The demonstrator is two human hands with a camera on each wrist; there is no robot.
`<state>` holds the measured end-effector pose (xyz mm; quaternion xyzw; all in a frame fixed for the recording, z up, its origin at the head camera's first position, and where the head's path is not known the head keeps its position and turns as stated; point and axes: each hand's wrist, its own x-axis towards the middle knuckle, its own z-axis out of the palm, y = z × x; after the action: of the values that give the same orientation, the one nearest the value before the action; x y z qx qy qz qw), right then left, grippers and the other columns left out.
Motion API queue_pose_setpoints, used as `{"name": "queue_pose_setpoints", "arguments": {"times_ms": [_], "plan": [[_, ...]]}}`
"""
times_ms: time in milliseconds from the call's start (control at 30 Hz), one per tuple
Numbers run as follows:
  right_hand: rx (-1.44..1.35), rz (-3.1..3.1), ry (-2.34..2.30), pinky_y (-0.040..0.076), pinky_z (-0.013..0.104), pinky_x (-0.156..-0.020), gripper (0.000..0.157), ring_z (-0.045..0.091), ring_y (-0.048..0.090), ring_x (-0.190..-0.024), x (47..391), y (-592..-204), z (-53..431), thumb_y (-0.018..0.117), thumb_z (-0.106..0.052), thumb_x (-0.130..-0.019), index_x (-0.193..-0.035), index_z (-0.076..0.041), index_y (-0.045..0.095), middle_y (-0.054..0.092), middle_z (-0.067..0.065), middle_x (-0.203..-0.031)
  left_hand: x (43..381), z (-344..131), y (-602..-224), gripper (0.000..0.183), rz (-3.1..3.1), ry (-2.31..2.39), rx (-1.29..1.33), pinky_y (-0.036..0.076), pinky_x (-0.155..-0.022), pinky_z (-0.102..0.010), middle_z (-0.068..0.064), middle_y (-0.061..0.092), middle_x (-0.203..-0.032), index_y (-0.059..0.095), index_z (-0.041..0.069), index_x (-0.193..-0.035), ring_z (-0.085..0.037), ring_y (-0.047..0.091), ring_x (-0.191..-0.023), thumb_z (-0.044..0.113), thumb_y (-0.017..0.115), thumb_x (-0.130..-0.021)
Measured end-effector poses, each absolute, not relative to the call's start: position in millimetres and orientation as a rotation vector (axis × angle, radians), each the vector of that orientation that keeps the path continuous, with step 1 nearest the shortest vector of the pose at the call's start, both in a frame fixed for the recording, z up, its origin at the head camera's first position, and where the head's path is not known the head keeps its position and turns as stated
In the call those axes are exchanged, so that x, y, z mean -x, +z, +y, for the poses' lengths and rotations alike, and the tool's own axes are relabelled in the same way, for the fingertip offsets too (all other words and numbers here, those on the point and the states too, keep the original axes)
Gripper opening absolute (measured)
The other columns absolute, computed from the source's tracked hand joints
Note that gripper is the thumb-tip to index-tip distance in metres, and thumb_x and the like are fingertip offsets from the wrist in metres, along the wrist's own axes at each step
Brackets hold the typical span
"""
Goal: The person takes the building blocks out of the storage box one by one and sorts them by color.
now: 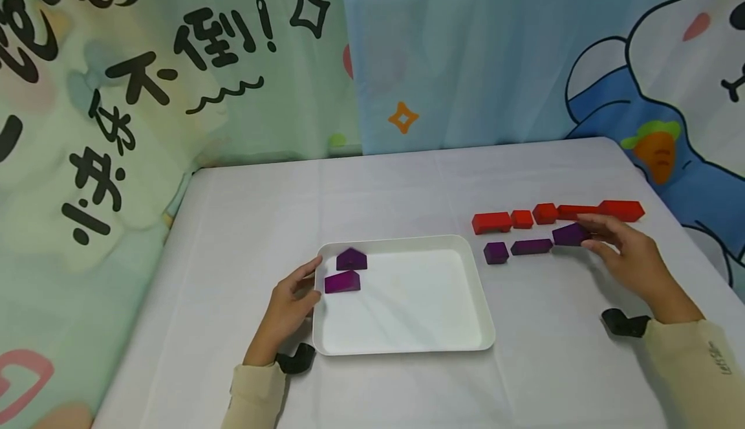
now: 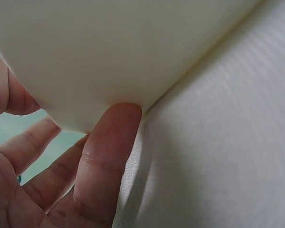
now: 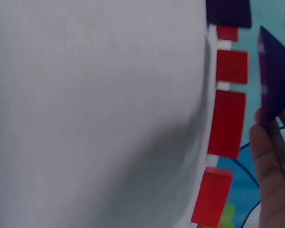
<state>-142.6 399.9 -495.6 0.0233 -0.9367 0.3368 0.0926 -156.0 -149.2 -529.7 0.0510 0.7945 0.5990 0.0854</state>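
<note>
As left grip (image 1: 291, 303) holds a white tray (image 1: 410, 309), right grip (image 1: 628, 257) pinching purple block (image 1: 568, 235), red blocks (image 1: 545, 214) beyond

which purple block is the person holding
The rightmost purple block, pinched by the right hand. The other four purple blocks are not held: two lie in the white tray, two on the table.

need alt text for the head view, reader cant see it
A person's right hand holds a purple block near two other purple blocks and a row of five red blocks on a white table. The left hand holds the left edge of a white tray containing two more purple blocks.
</note>
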Motion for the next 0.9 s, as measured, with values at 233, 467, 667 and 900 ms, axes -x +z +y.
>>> {"name": "queue_pose_setpoints", "arguments": {"times_ms": [233, 467, 667, 900], "plan": [[-0.007, -2.993, 0.946, 0.047, 0.033, -0.114, 0.045, 0.066, 0.048, -0.129, 155, -497, 415, 0.063, 0.010, -0.103, -0.147, 0.012, 0.053, 0.050, 0.045, -0.143, 156, -150, -530, 0.063, 2.366, 1.789, -0.158, 0.067, -0.070, -0.037, -0.026, 0.060, -0.151, 0.058, 0.003, -0.155, -0.047, 0.060, -0.133, -0.003, 0.061, -0.093], [0.043, -3.082, 0.922, 0.040, 0.079, -0.102, 0.049, 0.070, 0.044, -0.130, 162, -495, 416, 0.065, 0.010, -0.100, -0.147, 0.014, 0.051, 0.047, 0.048, -0.145, 156, -151, -531, 0.063, 2.370, 1.780, -0.159, 0.067, -0.071, -0.039, -0.026, 0.060, -0.151, 0.057, 0.004, -0.156, -0.047, 0.061, -0.133, -0.001, 0.061, -0.094], [0.128, -3.044, 0.887, 0.043, 0.082, -0.099, 0.051, 0.070, 0.041, -0.131, 158, -478, 403, 0.065, 0.011, -0.099, -0.148, 0.011, 0.052, 0.044, 0.048, -0.148, 158, -153, -533, 0.063, 2.352, 1.790, -0.173, 0.067, -0.069, -0.039, -0.027, 0.060, -0.150, 0.057, 0.005, -0.157, -0.046, 0.062, -0.132, 0.000, 0.061, -0.094], [-0.066, -2.861, 0.937, 0.046, 0.001, -0.088, 0.039, 0.058, 0.059, -0.119, 153, -462, 347, 0.072, 0.006, -0.099, -0.137, 0.008, 0.067, 0.065, 0.039, -0.131, 160, -153, -536, 0.063, 2.356, 1.797, -0.174, 0.067, -0.068, -0.039, -0.028, 0.061, -0.149, 0.058, 0.006, -0.156, -0.045, 0.063, -0.131, 0.000, 0.061, -0.093]]}}
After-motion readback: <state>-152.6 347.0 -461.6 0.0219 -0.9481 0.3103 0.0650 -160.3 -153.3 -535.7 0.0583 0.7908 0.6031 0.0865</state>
